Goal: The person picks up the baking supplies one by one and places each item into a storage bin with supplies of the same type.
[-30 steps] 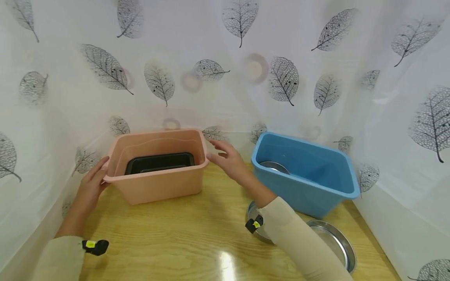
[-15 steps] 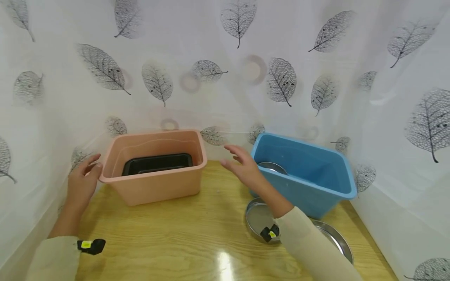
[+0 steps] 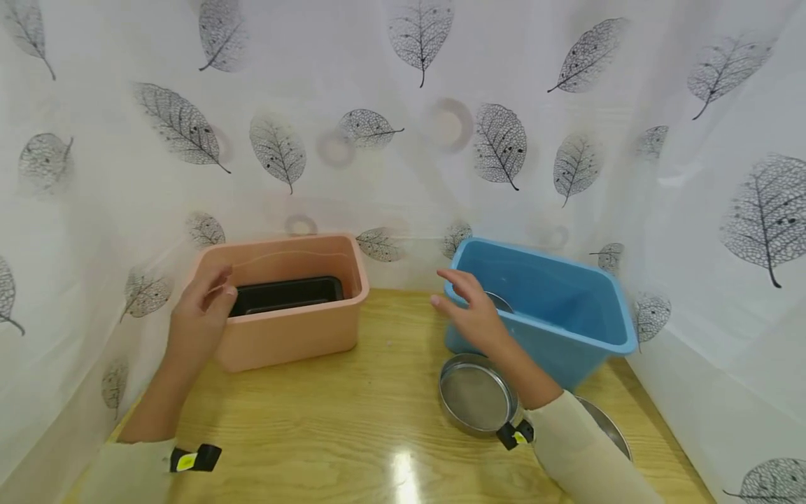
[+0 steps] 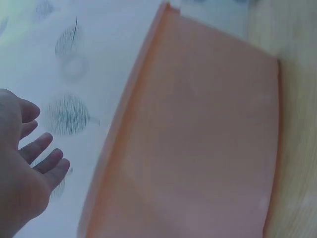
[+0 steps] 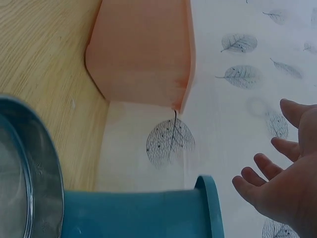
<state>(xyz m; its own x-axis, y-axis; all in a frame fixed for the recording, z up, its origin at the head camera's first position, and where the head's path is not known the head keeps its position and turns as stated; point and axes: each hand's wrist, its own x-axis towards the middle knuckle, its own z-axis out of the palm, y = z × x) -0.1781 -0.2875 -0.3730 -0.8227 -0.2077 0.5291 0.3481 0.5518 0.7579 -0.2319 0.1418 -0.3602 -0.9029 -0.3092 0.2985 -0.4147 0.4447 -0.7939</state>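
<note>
At the left, the left hand is released, fingers loosely bent, covering the front left corner of the pink bin from the head camera. A black tray lies inside that bin. Bare wood counter separates it from a round metal pan just before the blue bin. The right hand, also released, hangs near the blue bin's left end, partly hiding a metal dish within. Farther right, the sleeve blocks most of another pan. Leaf-printed sheeting stands behind everything.
</note>
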